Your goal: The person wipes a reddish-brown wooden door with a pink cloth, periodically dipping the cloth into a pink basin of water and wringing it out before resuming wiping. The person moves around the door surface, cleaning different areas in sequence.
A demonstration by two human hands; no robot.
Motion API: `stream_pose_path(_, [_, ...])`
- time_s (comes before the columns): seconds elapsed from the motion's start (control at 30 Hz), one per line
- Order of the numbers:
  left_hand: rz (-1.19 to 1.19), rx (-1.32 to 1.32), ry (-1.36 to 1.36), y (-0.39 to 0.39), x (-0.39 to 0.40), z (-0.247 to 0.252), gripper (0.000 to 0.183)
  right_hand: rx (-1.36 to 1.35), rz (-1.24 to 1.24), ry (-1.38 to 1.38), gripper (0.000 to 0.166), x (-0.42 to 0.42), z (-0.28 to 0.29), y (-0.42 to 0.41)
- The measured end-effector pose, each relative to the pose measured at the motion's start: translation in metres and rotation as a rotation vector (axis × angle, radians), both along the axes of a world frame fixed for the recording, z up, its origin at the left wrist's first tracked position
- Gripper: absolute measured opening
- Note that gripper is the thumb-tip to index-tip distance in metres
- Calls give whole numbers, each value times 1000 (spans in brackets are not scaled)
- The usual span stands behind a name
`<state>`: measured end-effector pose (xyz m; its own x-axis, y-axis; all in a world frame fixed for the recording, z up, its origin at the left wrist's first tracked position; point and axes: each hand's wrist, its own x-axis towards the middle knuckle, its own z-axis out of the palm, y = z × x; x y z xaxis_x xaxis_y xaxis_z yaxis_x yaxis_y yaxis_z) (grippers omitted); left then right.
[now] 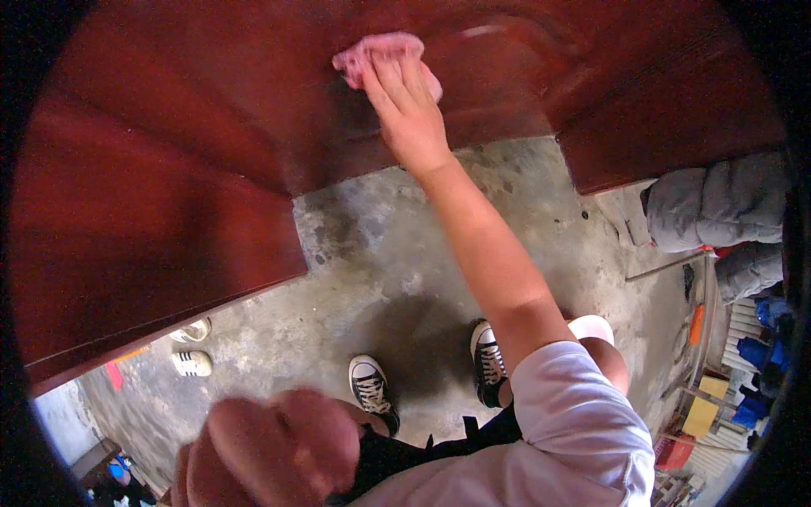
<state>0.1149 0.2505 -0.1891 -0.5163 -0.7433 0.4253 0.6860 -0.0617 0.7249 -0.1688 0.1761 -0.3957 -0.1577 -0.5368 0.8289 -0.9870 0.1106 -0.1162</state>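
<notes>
My right hand (412, 127) presses a pink cloth (389, 54) flat against a dark red, glossy wooden furniture panel (247, 120). The cloth is bunched under my fingers and sticks out past their tips. A raised curved moulding (507, 38) runs along the wood just right of the cloth. Close to the camera at the lower left is my left hand (272, 450), blurred, its fingers curled in. I see nothing in it, and it is away from the wood.
My black-and-white sneakers (369, 385) stand on a stained concrete floor (393, 253). White striped shoes (192, 364) are by the panel's lower left edge. Grey padded fabric (716, 203) lies at the right, above an orange object (697, 324), a yellow block (704, 405) and a red box (675, 452).
</notes>
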Motion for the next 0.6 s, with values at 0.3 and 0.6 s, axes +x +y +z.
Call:
stream_pose_path(0.3, [4,-60,-422,-109,-46,-134,26,85,30,339,53,5,23,1])
stream_pose_path(0.6, [52,-389,-598,-115,-58,-165,29,322,248,770,31,-53,9,-7])
